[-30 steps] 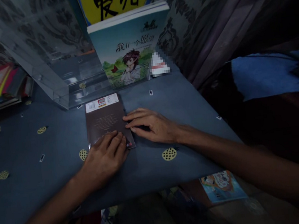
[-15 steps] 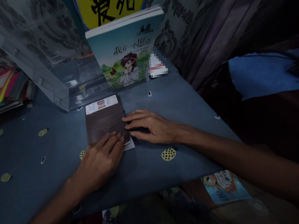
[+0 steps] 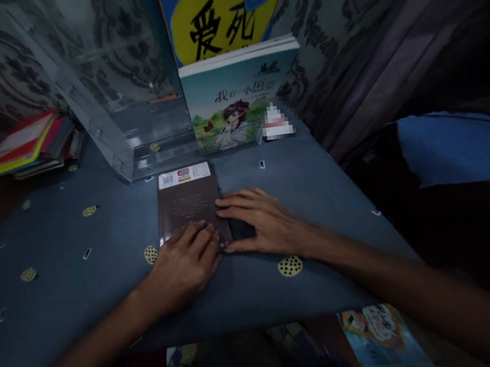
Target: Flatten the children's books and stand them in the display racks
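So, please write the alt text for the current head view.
A person's left hand lies on a brown book on a patterned tablecloth, the right hand at the book's right edge. Behind, a teal book stands in a clear rack.

On the table [image 3: 61,289]: one booklet [image 3: 184,196], left hand [image 3: 187,263] over its near end, right hand [image 3: 267,222] at its right edge. Behind the booklet, a rack [image 3: 120,154], with upright books [image 3: 216,94] in its right part; to the rack's left, a stack [image 3: 21,148]. Below the table's near edge, toward the right, another book [image 3: 382,336].
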`<control>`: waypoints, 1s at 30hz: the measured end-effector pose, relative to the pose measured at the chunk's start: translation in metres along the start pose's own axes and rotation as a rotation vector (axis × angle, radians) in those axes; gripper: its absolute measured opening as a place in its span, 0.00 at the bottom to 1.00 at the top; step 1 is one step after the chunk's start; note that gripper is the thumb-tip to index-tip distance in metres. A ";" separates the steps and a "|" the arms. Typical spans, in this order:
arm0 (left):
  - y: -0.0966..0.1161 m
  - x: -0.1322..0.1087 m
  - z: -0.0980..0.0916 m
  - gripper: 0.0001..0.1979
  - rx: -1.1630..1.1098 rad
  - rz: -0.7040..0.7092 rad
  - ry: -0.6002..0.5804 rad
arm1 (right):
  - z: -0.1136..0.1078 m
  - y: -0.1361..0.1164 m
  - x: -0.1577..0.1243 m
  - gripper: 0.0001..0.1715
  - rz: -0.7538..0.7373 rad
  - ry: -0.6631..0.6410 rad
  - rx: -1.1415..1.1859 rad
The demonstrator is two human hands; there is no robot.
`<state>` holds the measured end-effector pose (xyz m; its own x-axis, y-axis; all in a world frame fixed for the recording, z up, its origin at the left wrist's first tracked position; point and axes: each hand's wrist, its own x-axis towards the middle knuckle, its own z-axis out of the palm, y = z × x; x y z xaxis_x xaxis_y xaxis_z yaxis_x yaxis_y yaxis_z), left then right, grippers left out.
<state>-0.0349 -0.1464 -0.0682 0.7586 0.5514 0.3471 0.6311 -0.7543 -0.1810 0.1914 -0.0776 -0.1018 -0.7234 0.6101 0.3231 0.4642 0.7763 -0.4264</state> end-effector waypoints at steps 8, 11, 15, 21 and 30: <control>-0.037 0.014 0.009 0.16 -0.209 -0.161 -0.142 | 0.003 -0.002 -0.002 0.40 -0.061 -0.003 -0.056; -0.062 0.032 0.027 0.18 -0.233 -0.192 -0.151 | 0.002 -0.002 -0.001 0.39 -0.066 -0.014 -0.063; -0.088 0.058 0.045 0.19 -0.209 -0.223 -0.171 | 0.003 0.000 -0.001 0.39 -0.090 0.002 -0.045; -0.101 0.066 0.057 0.19 -0.211 -0.257 -0.185 | 0.004 0.001 -0.001 0.39 -0.098 0.003 -0.043; -0.086 0.041 0.044 0.19 -0.280 -0.171 -0.156 | -0.004 0.004 0.001 0.31 -0.021 0.007 0.168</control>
<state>-0.0507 -0.0432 -0.0790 0.6754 0.7093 0.2017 0.6984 -0.7031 0.1340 0.1949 -0.0735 -0.1002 -0.7279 0.5960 0.3390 0.3570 0.7516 -0.5547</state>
